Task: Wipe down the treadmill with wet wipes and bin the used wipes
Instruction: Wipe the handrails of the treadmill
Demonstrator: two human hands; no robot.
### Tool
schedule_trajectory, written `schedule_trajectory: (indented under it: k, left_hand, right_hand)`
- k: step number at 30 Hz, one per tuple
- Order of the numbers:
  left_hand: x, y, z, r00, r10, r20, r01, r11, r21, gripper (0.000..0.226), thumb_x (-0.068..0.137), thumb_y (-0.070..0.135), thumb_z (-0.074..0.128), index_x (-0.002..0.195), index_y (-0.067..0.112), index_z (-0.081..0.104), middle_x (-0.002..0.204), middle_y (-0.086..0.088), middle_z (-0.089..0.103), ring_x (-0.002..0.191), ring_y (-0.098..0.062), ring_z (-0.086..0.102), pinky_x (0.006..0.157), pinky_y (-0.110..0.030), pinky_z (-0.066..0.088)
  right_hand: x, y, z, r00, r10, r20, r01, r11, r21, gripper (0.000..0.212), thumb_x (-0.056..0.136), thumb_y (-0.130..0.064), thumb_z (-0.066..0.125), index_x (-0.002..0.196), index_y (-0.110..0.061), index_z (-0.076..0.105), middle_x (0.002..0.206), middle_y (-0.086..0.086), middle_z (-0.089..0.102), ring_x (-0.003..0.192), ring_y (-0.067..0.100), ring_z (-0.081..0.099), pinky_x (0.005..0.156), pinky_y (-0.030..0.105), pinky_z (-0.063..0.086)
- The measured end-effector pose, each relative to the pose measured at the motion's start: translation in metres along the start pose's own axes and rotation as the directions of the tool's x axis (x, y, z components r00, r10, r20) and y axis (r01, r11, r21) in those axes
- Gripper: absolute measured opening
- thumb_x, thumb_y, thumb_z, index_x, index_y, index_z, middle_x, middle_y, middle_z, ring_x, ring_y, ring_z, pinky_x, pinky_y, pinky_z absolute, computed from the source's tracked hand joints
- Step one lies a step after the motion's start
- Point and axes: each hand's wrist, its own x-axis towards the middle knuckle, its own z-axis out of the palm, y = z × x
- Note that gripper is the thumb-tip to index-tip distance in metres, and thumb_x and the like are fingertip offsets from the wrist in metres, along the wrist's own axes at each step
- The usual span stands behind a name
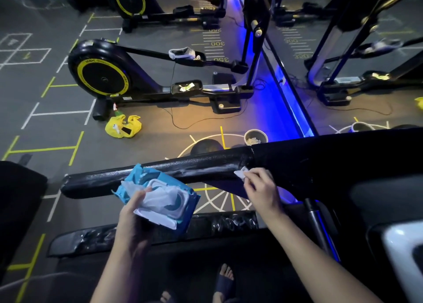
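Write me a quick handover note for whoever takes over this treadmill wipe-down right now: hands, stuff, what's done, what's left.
Left hand: holds the open wipes pack, a fresh sheet sticking out.
Right hand: pinches a white wipe against the handrail, near its right end.
Done: wet streaks show on the handrail left of the wipe.
Left: the rest of the treadmill, then drop the wipe in the bin on the floor beyond the rail.

A crumpled white wipe (pixel 240 172) is pressed on the wet-streaked black treadmill handrail (pixel 194 165); the blue wipes pack (pixel 158 185) is held open nearby.
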Motion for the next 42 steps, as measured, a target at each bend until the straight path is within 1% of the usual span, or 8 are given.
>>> schedule_trajectory:
  k: [4,9,12,18,24,30,33,42]
  left_hand:
    - [-0.005,0.02,0.017,0.995,0.053,0.084,-0.059,0.996,0.069,0.023,0.102,0.026,0.054,0.106,0.014,0.074,0.109,-0.013,0.07,0.092,-0.028,0.068,0.089,-0.045,0.047]
    - [-0.005,0.039,0.015,0.986,0.089,0.14,-0.111,0.98,0.163,0.027,0.104,0.024,0.05,0.109,0.013,0.074,0.104,-0.011,0.072,0.088,-0.026,0.07,0.085,-0.041,0.048]
    - [-0.007,0.043,0.006,0.989,0.062,0.133,-0.092,0.969,0.228,0.03,0.104,0.023,0.049,0.096,0.015,0.077,0.097,-0.011,0.075,0.081,-0.025,0.073,0.079,-0.042,0.049]
    - [-0.01,0.053,-0.013,0.996,-0.022,0.085,0.0,0.968,0.252,0.034,0.096,0.029,0.062,0.121,0.011,0.075,0.119,-0.02,0.073,0.104,-0.04,0.067,0.089,-0.047,0.047]
    - [-0.018,0.056,-0.016,0.991,-0.038,0.131,0.007,0.974,0.228,0.031,0.083,0.024,0.068,0.11,0.011,0.074,0.103,-0.016,0.074,0.087,-0.033,0.07,0.078,-0.04,0.05]
    - [-0.019,0.056,-0.024,0.992,-0.013,0.126,-0.014,0.978,0.209,0.02,0.086,0.024,0.066,0.082,0.016,0.084,0.092,-0.012,0.076,0.074,-0.026,0.073,0.076,-0.038,0.052]
    - [-0.014,0.057,-0.029,0.996,-0.019,0.087,0.002,0.983,0.186,0.018,0.089,0.025,0.067,0.093,0.016,0.082,0.106,-0.015,0.074,0.089,-0.032,0.07,0.085,-0.043,0.05]
    - [-0.016,0.057,-0.027,0.997,-0.024,0.071,0.016,0.992,0.122,0.019,0.076,0.029,0.07,0.085,0.017,0.082,0.105,-0.015,0.072,0.087,-0.03,0.068,0.085,-0.043,0.048]
  right_hand:
    - [0.032,-0.01,-0.005,0.989,0.146,-0.029,-0.147,0.989,-0.033,0.013,0.084,0.006,0.071,0.095,0.001,0.075,0.095,0.01,0.065,0.08,0.026,0.063,0.069,0.034,0.056]
    - [0.017,-0.021,0.027,0.994,0.074,0.075,-0.061,0.986,-0.155,0.017,0.093,-0.007,0.054,0.093,-0.007,0.072,0.089,0.007,0.062,0.078,0.028,0.059,0.068,0.041,0.054]
    - [-0.012,-0.024,0.046,0.981,0.091,0.171,-0.07,0.99,-0.126,0.012,0.088,0.002,0.065,0.092,-0.008,0.07,0.085,0.007,0.058,0.073,0.024,0.059,0.064,0.04,0.055]
    - [-0.026,-0.045,0.027,0.934,0.357,-0.018,-0.354,0.931,0.091,0.006,0.087,0.001,0.072,0.09,-0.004,0.075,0.088,0.004,0.064,0.074,0.009,0.056,0.066,0.025,0.048]
    - [0.031,-0.042,0.005,0.879,0.454,-0.148,-0.448,0.891,0.068,0.012,0.089,-0.001,0.067,0.097,-0.005,0.076,0.101,0.007,0.069,0.087,0.021,0.065,0.072,0.025,0.049]
    - [0.02,-0.063,0.041,0.937,0.348,0.026,-0.346,0.937,-0.049,0.009,0.089,0.0,0.068,0.095,0.001,0.074,0.097,0.009,0.065,0.076,0.026,0.062,0.066,0.022,0.04]
    - [0.002,-0.072,0.053,0.928,0.367,0.067,-0.368,0.93,0.0,0.01,0.09,-0.002,0.068,0.098,0.0,0.075,0.096,0.007,0.064,0.071,0.019,0.058,0.061,0.023,0.041]
    - [0.025,-0.05,0.017,0.884,0.442,-0.153,-0.438,0.897,0.062,0.008,0.087,-0.005,0.07,0.091,-0.006,0.076,0.095,0.006,0.068,0.075,0.023,0.065,0.06,0.032,0.053]
